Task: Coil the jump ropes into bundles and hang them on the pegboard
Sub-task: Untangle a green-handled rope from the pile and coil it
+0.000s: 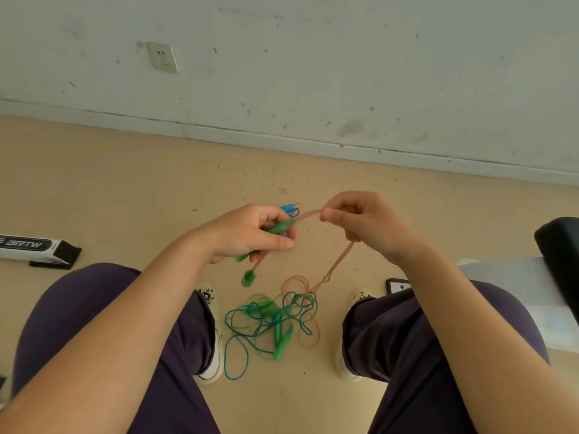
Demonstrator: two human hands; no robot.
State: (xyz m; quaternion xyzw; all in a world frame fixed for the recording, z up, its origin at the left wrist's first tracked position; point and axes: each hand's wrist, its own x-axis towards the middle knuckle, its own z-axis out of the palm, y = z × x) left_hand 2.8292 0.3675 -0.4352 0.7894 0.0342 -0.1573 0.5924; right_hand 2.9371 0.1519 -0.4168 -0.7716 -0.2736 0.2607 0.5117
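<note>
Seated on the floor (131, 189), knees apart, feet toward the wall (313, 73).

Left hand (250, 234) curled round green handles (277, 228), fingers and thumb closed on them; one more green handle (248, 278) dangling just below the fist on a short run of pink rope (336, 264). Something blue (289, 209) showing behind the left fingertips; cannot tell what.

Right hand (360, 220) pinching the pink rope between thumb and forefinger, other fingers curled, rope doubled where pinched. From the left hand the rope runs across to the right pinch, then drops from under the right palm in a doubled strand toward the floor.

Below, between the shoes (213, 333), a loose tangle (272, 321) of green and blue-green ropes with green handles lying in it, pink loops mixed in at its far and right sides. Hanging pink strand meeting the tangle at its far right edge.

White box (28, 245) with black end lying on the floor at the left edge of view, near the left knee. Small black-framed item (396, 285) on the floor beside the right knee. Black object (560, 255) at the right edge, over something white. Socket (163, 57) on the wall, upper left. Dark specks scattered on the floor near the skirting.
</note>
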